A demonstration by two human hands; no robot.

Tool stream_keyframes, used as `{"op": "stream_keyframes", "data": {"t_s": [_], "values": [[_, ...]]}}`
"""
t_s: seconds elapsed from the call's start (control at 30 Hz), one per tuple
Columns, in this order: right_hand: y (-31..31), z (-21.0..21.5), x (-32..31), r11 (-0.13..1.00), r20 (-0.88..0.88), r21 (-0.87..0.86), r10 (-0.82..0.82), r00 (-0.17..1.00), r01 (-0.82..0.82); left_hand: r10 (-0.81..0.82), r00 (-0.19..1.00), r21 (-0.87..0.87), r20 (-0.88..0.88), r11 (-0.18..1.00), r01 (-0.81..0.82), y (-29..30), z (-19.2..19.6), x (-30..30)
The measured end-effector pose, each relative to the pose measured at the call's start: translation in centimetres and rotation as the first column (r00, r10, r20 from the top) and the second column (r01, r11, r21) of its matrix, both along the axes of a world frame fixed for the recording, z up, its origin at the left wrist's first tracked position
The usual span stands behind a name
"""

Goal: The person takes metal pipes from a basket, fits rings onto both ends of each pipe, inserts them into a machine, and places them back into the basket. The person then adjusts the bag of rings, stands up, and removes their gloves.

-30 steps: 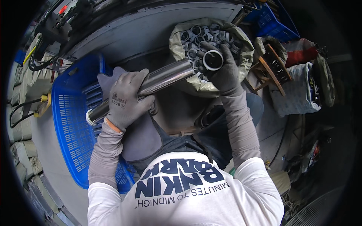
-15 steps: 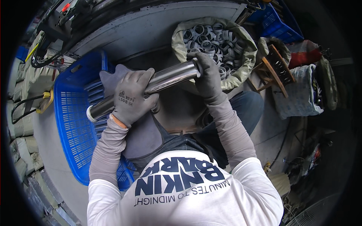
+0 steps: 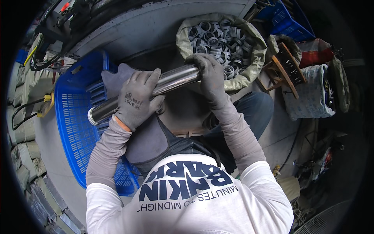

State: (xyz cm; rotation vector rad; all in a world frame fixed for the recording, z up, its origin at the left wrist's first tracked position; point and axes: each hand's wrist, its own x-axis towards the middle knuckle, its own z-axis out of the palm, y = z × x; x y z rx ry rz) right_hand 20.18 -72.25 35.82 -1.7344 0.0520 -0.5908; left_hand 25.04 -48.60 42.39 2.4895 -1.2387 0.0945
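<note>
Both gloved hands, left (image 3: 137,97) and right (image 3: 210,76), clamp the steel tube (image 3: 171,80) level above the blue crate (image 3: 74,128), steadying each end.

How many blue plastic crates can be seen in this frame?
2: one large blue crate on the person's left, under the left hand holding the metal tube; a second blue crate at top right, partly cut off.

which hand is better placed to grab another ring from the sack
Right, probably. The right hand caps the metal tube at its end beside the sack of rings; the left hand grips mid-tube, over the blue crate.
</note>
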Motion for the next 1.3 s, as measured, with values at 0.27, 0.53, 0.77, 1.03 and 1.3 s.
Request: {"op": "stream_keyframes", "data": {"t_s": [0.27,0.53,0.77,1.03,1.3], "values": [[1.1,-2.4,-0.2,0.981,-0.200,0.191,0.017,0.980,0.022,-0.029,1.000,0.158,-0.006,0.987,0.030,0.0,0.1,0.2],[-12.2,-9.1,2.9,0.517,-0.220,-0.856,-0.345,0.912,-0.011,0.154,0.987,0.123,0.043,0.980,-0.158,3.1,0.1,0.7],[-12.8,-14.1,2.9,0.618,-0.822,-0.556,-0.509,0.256,-0.556,0.169,0.982,0.074,0.088,0.982,-0.176,3.5,-0.4,0.4],[-14.1,-8.3,3.2,0.947,-0.609,0.284,0.059,0.791,0.148,0.184,0.982,0.065,0.047,0.980,-0.187,4.0,-0.3,0.3],[-10.8,1.2,-0.8,0.841,-0.029,0.461,0.332,0.943,-0.282,0.087,0.996,0.060,0.007,0.994,-0.088,2.9,1.3,2.4]]}}
